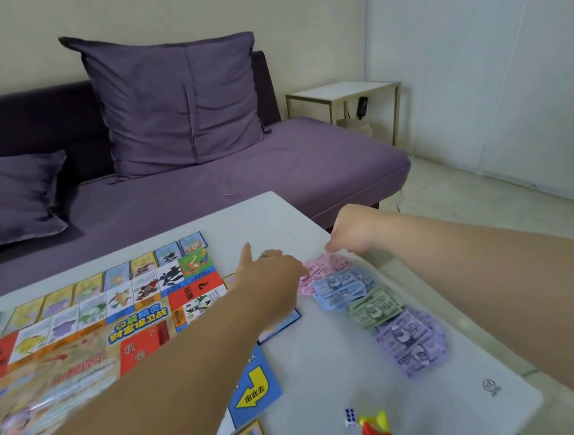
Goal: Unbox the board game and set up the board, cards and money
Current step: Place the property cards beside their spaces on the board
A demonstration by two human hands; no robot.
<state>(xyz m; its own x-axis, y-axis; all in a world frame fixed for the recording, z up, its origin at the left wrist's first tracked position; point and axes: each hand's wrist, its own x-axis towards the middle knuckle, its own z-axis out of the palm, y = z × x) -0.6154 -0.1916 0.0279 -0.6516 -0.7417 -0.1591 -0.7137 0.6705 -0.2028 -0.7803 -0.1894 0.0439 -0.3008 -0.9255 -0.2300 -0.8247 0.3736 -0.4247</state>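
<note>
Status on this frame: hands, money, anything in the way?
Left hand and right hand both at the pink notes, grip unclear. Blue notes, green notes, purple notes in a row beside the board. Nothing blocking them.

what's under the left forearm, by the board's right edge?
A blue-edged card pokes out beneath the left forearm, lying on the table beside the board. Only its corner shows; the arm covers its face and the board's edge there.
</note>
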